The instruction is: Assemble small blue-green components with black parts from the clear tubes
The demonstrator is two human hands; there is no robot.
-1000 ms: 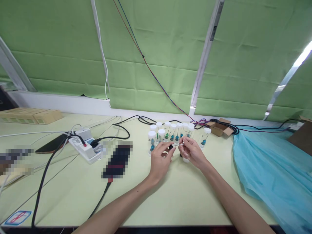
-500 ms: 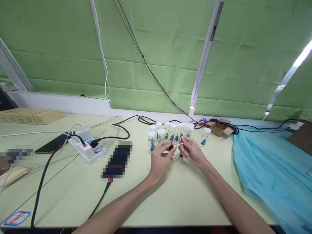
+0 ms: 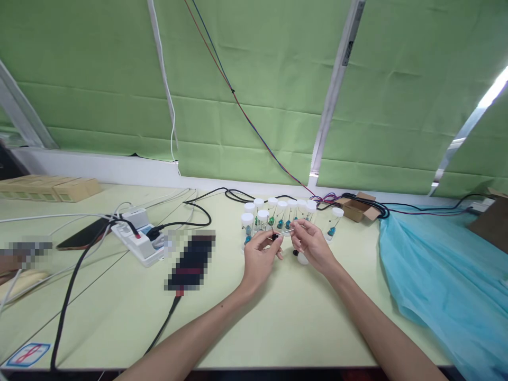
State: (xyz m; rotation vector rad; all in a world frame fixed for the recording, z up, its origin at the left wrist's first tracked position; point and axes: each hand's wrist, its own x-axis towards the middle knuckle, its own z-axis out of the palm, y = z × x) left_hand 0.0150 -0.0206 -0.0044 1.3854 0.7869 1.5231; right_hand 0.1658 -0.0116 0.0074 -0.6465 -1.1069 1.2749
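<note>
My left hand (image 3: 259,262) pinches a small black piece (image 3: 274,237) between thumb and fingers. A thin, pale metal-looking rod (image 3: 284,233) runs from that piece to the fingertips of my right hand (image 3: 313,246), which are closed on its other end. The exact kind of this rod is too small to make out. Just behind my hands stand several clear vials with white caps (image 3: 281,205) and blue or green parts inside. One more capped vial (image 3: 337,212) stands apart to the right. Under my right hand lie a small white round thing (image 3: 303,258) and a tiny black piece (image 3: 295,253).
On the left are a white power strip (image 3: 146,253) with cables, a dark phone (image 3: 85,233) and a blurred-out device (image 3: 192,262) on a cord. Yellowish boxes (image 3: 51,189) sit at the far left, near another person's hand (image 3: 11,263). Blue sheeting (image 3: 432,275) covers the right side.
My left hand has shifted slightly left with the black piece. My right hand stays nearly in place, its fingertips on the rod. More of the white round thing shows below it.
</note>
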